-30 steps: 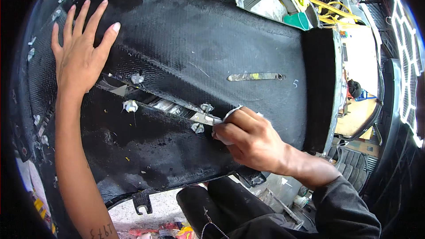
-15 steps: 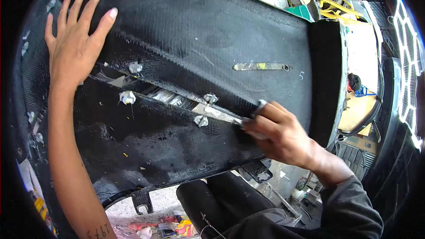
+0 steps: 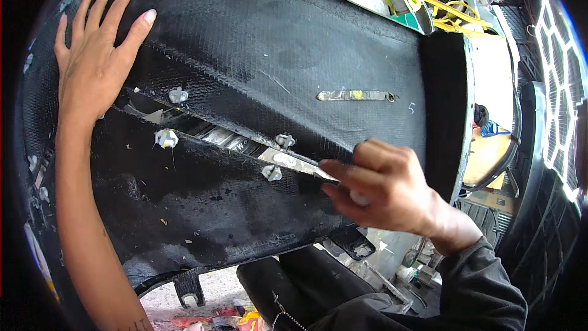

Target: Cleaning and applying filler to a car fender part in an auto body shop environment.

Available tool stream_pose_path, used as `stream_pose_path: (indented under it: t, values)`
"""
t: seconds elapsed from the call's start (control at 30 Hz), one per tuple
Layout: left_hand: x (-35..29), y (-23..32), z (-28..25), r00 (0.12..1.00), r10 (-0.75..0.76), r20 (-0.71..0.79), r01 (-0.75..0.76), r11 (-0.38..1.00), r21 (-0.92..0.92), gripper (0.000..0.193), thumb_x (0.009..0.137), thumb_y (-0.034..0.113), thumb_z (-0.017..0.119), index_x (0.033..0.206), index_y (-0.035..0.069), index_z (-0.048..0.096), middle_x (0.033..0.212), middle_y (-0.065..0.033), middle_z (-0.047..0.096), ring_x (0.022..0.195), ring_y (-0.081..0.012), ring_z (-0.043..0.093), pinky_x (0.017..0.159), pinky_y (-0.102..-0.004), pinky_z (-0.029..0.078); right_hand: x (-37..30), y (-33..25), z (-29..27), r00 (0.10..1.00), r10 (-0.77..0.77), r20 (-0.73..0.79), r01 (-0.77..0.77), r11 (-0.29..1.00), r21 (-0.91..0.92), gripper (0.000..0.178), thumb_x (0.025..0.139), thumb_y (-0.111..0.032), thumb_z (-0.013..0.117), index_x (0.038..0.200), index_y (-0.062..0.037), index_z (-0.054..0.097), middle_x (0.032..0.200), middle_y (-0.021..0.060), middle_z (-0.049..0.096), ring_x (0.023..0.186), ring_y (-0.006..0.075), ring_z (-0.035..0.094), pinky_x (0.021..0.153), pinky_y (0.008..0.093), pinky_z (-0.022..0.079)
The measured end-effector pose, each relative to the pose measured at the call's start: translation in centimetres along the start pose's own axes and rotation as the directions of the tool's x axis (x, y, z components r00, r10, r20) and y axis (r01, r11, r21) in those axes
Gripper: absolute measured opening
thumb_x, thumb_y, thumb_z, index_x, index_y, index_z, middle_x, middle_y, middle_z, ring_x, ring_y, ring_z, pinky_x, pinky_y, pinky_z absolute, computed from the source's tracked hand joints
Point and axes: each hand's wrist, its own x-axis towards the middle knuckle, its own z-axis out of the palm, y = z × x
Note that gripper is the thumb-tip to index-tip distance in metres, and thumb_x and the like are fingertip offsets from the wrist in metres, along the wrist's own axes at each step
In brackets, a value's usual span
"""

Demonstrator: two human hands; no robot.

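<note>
A broad black panel (image 3: 275,43), finely ribbed in places and smooth in others, is spread beneath both hands, with dark-clad legs (image 3: 306,282) seen past its near edge. The left hand (image 3: 95,67) is laid flat on its upper left part, fingers fanned and grip released. The right hand (image 3: 389,187) is held with curled fingers at the lower right end of a slanting slot (image 3: 193,127) — a pale bit is glimpsed among them, but whether anything is grasped by that grip cannot be made out in the blur. Within the slot, shiny metallic surfaces (image 3: 233,141) and a pale, flat strip (image 3: 288,160) are exposed. The slot is flanked by lumpy, whitish-grey knobs (image 3: 178,95), two on each side. Beyond the right hand, a narrow, scuffed bar (image 3: 343,95) with a yellow patch is laid flat on the panel — a small ring (image 3: 392,97) is set at its right end
</note>
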Motion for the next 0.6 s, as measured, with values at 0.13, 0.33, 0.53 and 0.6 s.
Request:
stream_pose_path:
  t: [0.13,0.33,0.53,0.6]
  values:
    - [0.2,0.4,-0.4,0.999,-0.016,0.041,0.016,1.0,0.01,0.063,0.1,0.066,0.041,0.156,0.037,0.041,0.166,-0.0021,0.033,0.157,-0.0211,0.02,0.128,-0.0498,0.003,0.0,-1.2,1.1,0.999,-0.048,0.024,0.051,0.994,-0.101,0.018,0.071,-0.006,0.081,0.087,-0.0094,0.074,0.068,0.0,0.045,0.056,0.0161,0.053,0.046,0.034,0.046]
    - [0.2,0.7,-1.0,0.998,-0.032,0.062,0.031,0.999,0.008,0.064,0.1,0.066,0.041,0.156,0.035,0.043,0.166,-0.0037,0.034,0.157,-0.0221,0.02,0.128,-0.0503,0.002,1.5,-2.1,0.4,0.973,0.084,0.213,-0.048,0.985,-0.167,0.01,0.077,-0.011,0.072,0.081,-0.0038,0.065,0.081,0.0065,0.053,0.074,0.0197,0.061,0.057,0.0338,0.055]
    - [-0.4,0.5,-0.6,0.998,-0.025,0.051,0.027,0.999,-0.046,0.065,0.1,0.067,0.041,0.156,0.034,0.043,0.166,-0.0046,0.034,0.157,-0.0223,0.02,0.128,-0.0509,0.003,1.3,-1.7,0.7,0.953,0.094,0.289,-0.04,0.982,-0.187,0.013,0.079,-0.011,0.072,0.086,-0.0026,0.064,0.085,0.0091,0.054,0.077,0.024,0.061,0.063,0.0374,0.057]
    - [-0.2,0.7,-0.9,0.998,-0.03,0.052,0.033,0.998,-0.045,0.065,0.1,0.067,0.041,0.156,0.034,0.043,0.166,-0.0047,0.035,0.157,-0.0224,0.02,0.128,-0.0508,0.003,0.3,-0.6,0.2,0.955,0.097,0.279,-0.067,0.991,-0.117,0.015,0.075,-0.01,0.073,0.085,-0.0037,0.063,0.083,0.0086,0.053,0.072,0.0242,0.061,0.061,0.0378,0.055]
